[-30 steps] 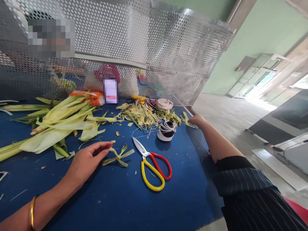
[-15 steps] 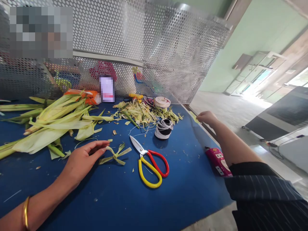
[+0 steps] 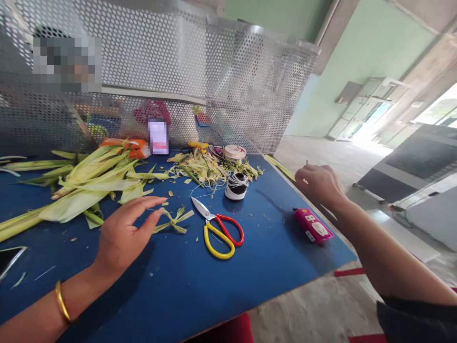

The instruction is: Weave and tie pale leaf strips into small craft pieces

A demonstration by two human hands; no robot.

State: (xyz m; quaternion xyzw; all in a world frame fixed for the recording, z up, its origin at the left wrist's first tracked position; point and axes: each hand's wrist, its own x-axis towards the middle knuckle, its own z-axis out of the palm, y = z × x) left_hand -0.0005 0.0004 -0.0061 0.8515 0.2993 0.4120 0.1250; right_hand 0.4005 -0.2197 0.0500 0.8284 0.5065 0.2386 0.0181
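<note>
The left hand (image 3: 124,228), thumb and forefinger loosely parted, grips nothing, beside one knotted corn-husk piece (image 3: 173,222) on the blue table (image 3: 267,267), perhaps to guard it; thumb contact is unclear. One pair of scissors (image 3: 210,217) and one twine spool (image 3: 236,187) lie mid-table, probably for easy reach. The right hand (image 3: 321,186), fingers curled in, seemingly pinches one husk strip (image 3: 280,167) at the table's right edge.
</note>
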